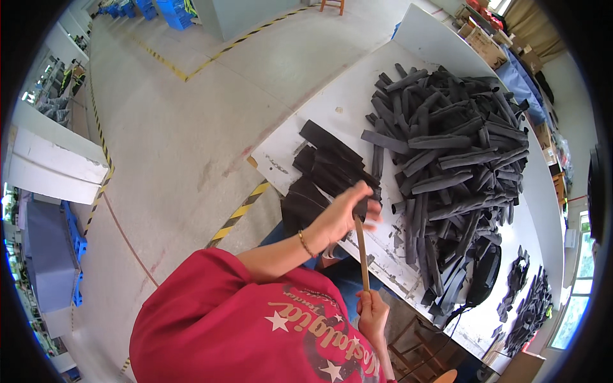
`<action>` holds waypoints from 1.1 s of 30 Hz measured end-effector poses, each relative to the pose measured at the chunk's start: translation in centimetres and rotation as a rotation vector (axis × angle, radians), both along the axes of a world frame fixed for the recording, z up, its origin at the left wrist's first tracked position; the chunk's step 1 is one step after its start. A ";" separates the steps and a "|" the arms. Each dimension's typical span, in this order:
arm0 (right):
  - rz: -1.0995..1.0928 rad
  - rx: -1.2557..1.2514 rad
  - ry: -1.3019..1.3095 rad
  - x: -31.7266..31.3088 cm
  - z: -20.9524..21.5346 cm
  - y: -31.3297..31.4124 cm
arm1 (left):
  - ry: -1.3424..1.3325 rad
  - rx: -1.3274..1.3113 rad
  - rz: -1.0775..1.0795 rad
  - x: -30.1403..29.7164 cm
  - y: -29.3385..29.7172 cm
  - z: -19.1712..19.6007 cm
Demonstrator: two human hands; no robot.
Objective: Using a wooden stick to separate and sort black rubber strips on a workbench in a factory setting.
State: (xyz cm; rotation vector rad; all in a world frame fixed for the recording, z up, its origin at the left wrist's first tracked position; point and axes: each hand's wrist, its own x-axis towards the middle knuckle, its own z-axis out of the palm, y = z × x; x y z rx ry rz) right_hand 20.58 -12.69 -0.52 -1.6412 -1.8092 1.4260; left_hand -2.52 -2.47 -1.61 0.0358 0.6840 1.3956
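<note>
Stick (363, 255) (slim, straight), dark fabric (361, 209)

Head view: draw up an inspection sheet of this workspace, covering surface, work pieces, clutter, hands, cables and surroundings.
Surface: white table, scuffed and marked.
Job's things: wooden stick, its upper end at a dark piece; flat dark pieces to the left of a large heap of dark grey tube-like pieces.
Clutter: black rounded object by the heap's near end; more dark pieces farther right.
Hands: right hand grips the stick's lower part; left hand is at its upper end, blurred, grip unclear.
Cables: thin black cable near the black object; ends unclear.
Surroundings: floor with yellow-and-black tape; blue crates upper left.
</note>
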 end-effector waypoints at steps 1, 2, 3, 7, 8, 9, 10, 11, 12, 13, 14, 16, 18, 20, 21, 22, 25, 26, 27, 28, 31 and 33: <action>-0.009 -0.014 0.008 -0.2 0.1 0.1 | -0.010 0.017 -0.089 0.7 -0.3 0.2; -0.012 -0.013 0.010 -0.3 -0.4 -0.1 | -0.008 0.018 -0.092 0.1 0.1 0.0; -0.009 0.014 0.020 -0.2 -1.2 -0.4 | 0.031 0.065 -0.109 -1.0 0.7 -0.3; 0.071 -0.016 0.023 0.1 -1.0 -0.7 | 0.043 0.116 -0.034 -2.3 2.8 -0.3; 0.069 -0.013 0.023 0.3 -0.5 -0.7 | 0.043 0.119 -0.035 -2.1 3.0 -0.3; 0.081 -0.069 -0.001 0.8 0.1 -0.9 | 0.018 0.057 -0.039 -1.8 3.0 -0.4; 0.094 -0.126 -0.024 1.3 0.6 -1.1 | -0.007 -0.005 -0.042 -1.5 3.0 -0.5; 0.091 -0.128 -0.025 1.7 1.2 -1.3 | -0.008 -0.007 -0.044 -1.3 2.9 -0.7; 0.101 -0.123 -0.004 2.0 1.7 -1.4 | -0.033 -0.011 -0.064 -1.0 2.9 -0.8; 0.111 -0.119 0.018 2.3 2.0 -1.6 | -0.058 -0.015 -0.082 -0.8 3.0 -0.9; 0.111 -0.120 0.017 2.8 1.7 -2.0 | -0.058 -0.011 -0.043 -0.6 3.3 -1.3; 0.182 0.029 -0.051 3.9 1.1 -2.7 | -0.068 -0.008 0.008 -1.4 4.1 -1.8; 0.147 -0.012 -0.033 4.5 1.3 -3.1 | -0.116 0.041 0.060 -1.2 4.3 -1.7; 0.039 -0.155 -0.006 4.2 1.9 -2.5 | -0.088 0.014 0.103 -0.8 4.6 -1.2; 0.031 -0.151 -0.006 3.8 1.7 -1.9 | -0.066 -0.006 0.143 -0.4 4.9 -0.9; 0.078 -0.007 -0.045 3.3 1.2 -1.4 | -0.071 0.008 0.190 -0.6 4.9 -1.3; 0.143 0.180 -0.084 2.0 0.5 0.1 | -0.064 0.004 0.264 -1.5 5.6 -1.5; 0.126 0.101 -0.026 1.9 0.6 0.5 | -0.091 -0.019 0.276 -1.8 5.7 -1.4; 0.109 0.022 0.033 1.9 0.7 0.8 | -0.089 -0.014 0.278 -2.0 5.7 -1.3; 0.080 0.019 0.054 2.0 0.5 1.3 | -0.103 -0.002 0.263 -2.1 5.7 -1.2; 0.020 0.238 -0.085 0.7 -1.2 3.1 | -0.156 -0.007 0.224 -1.2 5.5 -0.3; -0.113 0.421 0.102 -2.6 -1.6 4.4 | -0.082 -0.070 0.290 0.0 5.4 0.3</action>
